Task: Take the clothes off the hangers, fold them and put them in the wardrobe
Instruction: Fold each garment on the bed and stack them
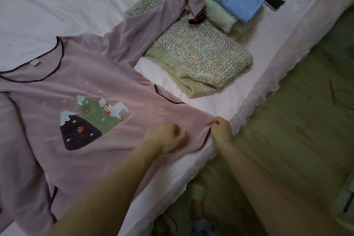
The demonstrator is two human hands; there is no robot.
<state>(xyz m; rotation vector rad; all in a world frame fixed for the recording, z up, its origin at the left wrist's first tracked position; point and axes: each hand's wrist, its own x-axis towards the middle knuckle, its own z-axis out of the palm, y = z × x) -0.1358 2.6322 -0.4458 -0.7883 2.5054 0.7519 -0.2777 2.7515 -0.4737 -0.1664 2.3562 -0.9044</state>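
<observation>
Right hand (220,130) pinches hem of mauve top (92,86); left hand (164,137) curled, grip unclear through blur. Risk: top slides off bed (258,74) edge.

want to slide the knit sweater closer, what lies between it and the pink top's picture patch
In the head view, only pink top fabric and a bare strip of bedsheet lie between the knit sweater and the patch.

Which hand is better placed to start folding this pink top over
Probably the right hand: it already pinches the hem of the pink top at the bed's edge. The left hand is curled on the fabric, its grip blurred.
</observation>
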